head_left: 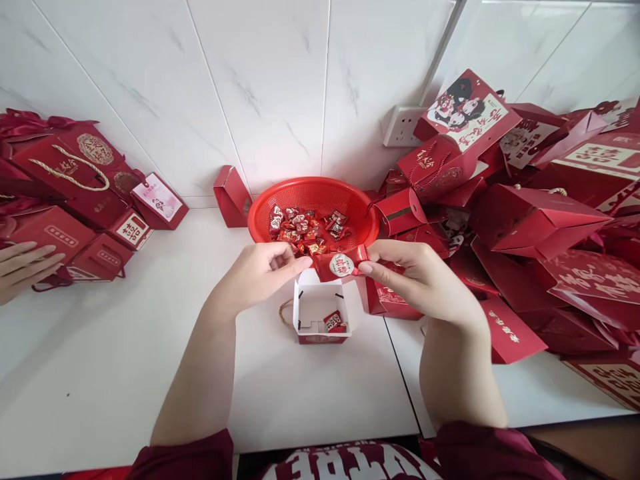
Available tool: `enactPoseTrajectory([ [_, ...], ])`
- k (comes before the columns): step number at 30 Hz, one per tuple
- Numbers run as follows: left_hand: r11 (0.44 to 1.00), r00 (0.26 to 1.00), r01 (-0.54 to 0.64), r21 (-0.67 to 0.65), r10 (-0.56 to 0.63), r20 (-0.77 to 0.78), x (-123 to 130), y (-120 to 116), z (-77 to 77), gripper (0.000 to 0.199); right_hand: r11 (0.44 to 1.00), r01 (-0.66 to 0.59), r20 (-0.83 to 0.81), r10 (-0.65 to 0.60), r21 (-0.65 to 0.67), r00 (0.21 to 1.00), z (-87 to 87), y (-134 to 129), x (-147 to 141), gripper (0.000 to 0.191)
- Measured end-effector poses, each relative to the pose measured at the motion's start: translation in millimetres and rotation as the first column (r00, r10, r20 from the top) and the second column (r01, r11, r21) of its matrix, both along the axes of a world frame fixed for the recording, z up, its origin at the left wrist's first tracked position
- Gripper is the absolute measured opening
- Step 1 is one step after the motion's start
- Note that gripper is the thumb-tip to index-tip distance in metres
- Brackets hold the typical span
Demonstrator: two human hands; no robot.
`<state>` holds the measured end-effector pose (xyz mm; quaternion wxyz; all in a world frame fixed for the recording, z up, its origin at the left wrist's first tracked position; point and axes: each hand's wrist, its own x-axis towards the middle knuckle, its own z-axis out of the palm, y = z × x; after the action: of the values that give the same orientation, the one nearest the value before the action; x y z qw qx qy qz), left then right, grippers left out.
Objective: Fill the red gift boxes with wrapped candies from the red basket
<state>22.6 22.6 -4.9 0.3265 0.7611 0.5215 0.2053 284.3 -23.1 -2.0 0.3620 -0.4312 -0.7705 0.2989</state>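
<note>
Between my two hands is a red wrapped candy (342,265) with a round white label. My right hand (417,273) pinches its right end between thumb and fingers. At its left end, my left hand (260,273) has thumb and fingertips pressed together on the wrapper. Just below them, a small red gift box (323,339) with a white inside stands open-topped on the counter, a twisted cord handle at its left. One small red candy (335,322) lies in its right part. Behind my hands is a red plastic basket (315,183) with many wrapped candies (300,227) inside.
A large heap of red gift boxes (540,213) fills the right side. More red boxes (65,180) stand at the left, where another person's hand (25,267) touches them. One red box (233,197) leans beside the basket. A socket (403,127) is on the tiled wall.
</note>
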Motion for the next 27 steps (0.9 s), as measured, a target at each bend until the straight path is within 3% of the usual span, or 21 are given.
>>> enactPoseTrajectory([
  [2,0.999,0.985,-0.024,-0.029,0.018,-0.169,1,3,-7.4,0.049,0.998,0.04,0.021,-0.041,0.04,0.999,2.4,-2,4,0.033],
  [5,0.989,0.947,0.072,-0.132,-0.11,-0.302,4,8,-17.2,0.051,0.991,0.092,0.065,-0.099,0.096,0.993,4.7,-5,7,0.032],
  [9,0.923,0.922,0.276,-0.266,-0.333,-0.199,5,5,-14.2,0.046,0.981,0.115,0.106,-0.133,0.156,0.985,6.5,-8,8,0.031],
  [13,0.884,0.911,0.373,-0.283,-0.406,-0.069,3,-4,-0.3,0.045,0.98,0.106,0.112,-0.126,0.171,0.986,6.9,-10,11,0.03],
  [18,0.901,0.907,0.386,-0.199,-0.409,-0.095,1,-7,9.0,0.038,0.974,0.109,0.123,-0.135,0.199,0.983,7.2,-12,13,0.031],
  [21,0.91,0.913,0.401,-0.109,-0.406,-0.031,1,-7,9.4,0.028,0.971,0.122,0.11,-0.147,0.207,0.983,8.6,-13,13,0.031],
  [23,0.95,0.955,0.298,-0.09,-0.298,0.012,0,-5,5.8,0.027,0.96,0.146,0.064,-0.166,0.241,0.984,9.9,-15,14,0.029],
  [25,0.981,0.985,0.161,-0.105,-0.167,-0.042,0,1,-1.9,0.027,0.942,0.183,-0.001,-0.19,0.28,0.982,11.3,-17,16,0.024],
  [27,0.98,0.973,0.143,-0.141,-0.165,-0.162,-1,9,-12.3,0.024,0.93,0.211,-0.04,-0.208,0.302,0.977,12.7,-21,17,0.021],
])
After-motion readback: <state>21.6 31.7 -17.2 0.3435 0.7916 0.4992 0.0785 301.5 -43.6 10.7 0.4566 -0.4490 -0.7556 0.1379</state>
